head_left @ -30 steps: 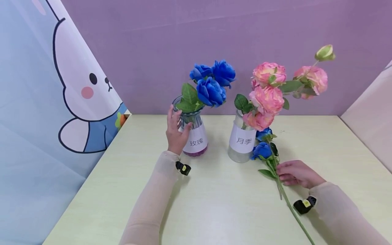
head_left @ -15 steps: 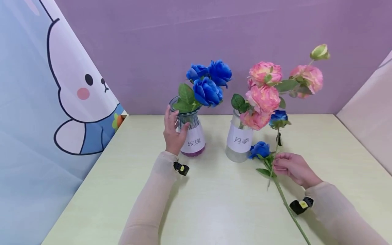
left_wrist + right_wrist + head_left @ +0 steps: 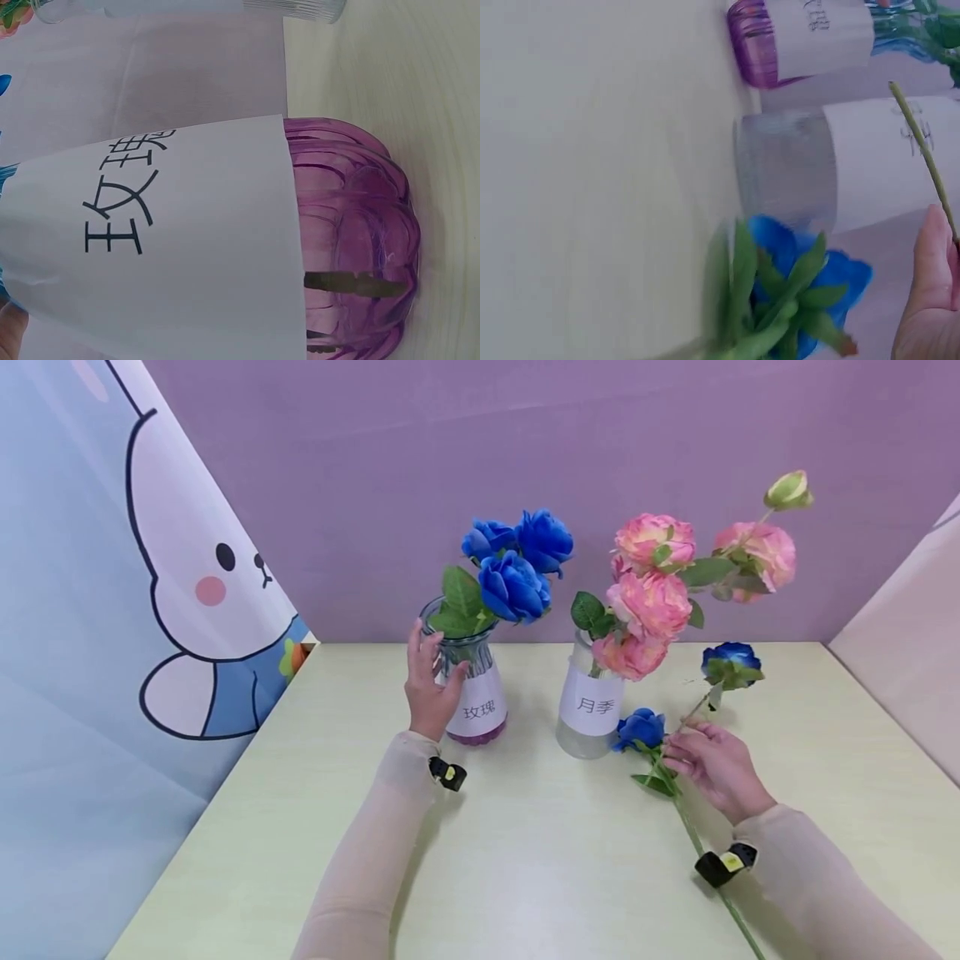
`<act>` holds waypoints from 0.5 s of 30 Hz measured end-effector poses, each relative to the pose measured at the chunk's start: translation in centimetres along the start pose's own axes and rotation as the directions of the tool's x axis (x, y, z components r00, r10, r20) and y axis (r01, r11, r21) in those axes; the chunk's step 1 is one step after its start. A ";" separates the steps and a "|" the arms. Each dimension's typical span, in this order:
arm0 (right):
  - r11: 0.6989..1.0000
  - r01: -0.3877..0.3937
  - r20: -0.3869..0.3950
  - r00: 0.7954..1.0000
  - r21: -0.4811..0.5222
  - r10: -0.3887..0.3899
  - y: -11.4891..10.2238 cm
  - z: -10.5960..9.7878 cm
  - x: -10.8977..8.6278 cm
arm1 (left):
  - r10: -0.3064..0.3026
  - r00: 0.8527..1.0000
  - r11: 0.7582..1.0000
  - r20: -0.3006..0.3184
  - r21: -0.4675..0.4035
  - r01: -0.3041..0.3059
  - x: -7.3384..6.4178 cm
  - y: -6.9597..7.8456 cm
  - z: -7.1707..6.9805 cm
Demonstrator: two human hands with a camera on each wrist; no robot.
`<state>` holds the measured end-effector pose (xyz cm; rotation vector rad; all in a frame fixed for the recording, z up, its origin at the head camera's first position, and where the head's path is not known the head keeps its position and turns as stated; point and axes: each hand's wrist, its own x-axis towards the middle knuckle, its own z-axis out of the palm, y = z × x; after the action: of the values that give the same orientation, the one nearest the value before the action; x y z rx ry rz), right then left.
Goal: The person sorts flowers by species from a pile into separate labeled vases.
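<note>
My left hand grips the neck of a ribbed glass vase, with fingers at the rim and thumb against the side. The vase has a white paper label and a purple base; several blue roses stand in it. My right hand pinches the stem of a single blue rose, whose bloom points away to the right. In the right wrist view the bare stem end sticks out past my fingers. Below that hand another blue rose lies on the table, its long stem reaching toward the front edge.
A clear glass vase with a white label stands right of the ribbed one. It holds pink flowers, which lean right over the table. A purple backdrop rises behind the table, and a rabbit-print cloth hangs at the left.
My right hand has picked up one blue rose from beside the clear vase and tilted its bloom to the right. The left hand stays on the ribbed vase.
</note>
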<state>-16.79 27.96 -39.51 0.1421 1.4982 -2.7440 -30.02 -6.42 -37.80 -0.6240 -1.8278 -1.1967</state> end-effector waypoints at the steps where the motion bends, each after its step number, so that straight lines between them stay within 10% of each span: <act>1: 1.000 0.023 0.007 1.000 0.015 -0.023 0.1 0.2 0.1 | 0.001 1.000 1.000 0.002 0.001 -0.001 0.0 0.0 0.0; 15: 0.960 0.279 -0.109 0.954 -0.019 -0.280 2.0 2.6 0.1 | -0.016 1.000 1.000 0.026 0.002 0.016 0.1 0.2 -0.2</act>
<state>-16.98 24.66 -39.82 0.0891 1.6696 -2.9964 -29.87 -6.48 -37.54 -0.6270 -1.8590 -1.2024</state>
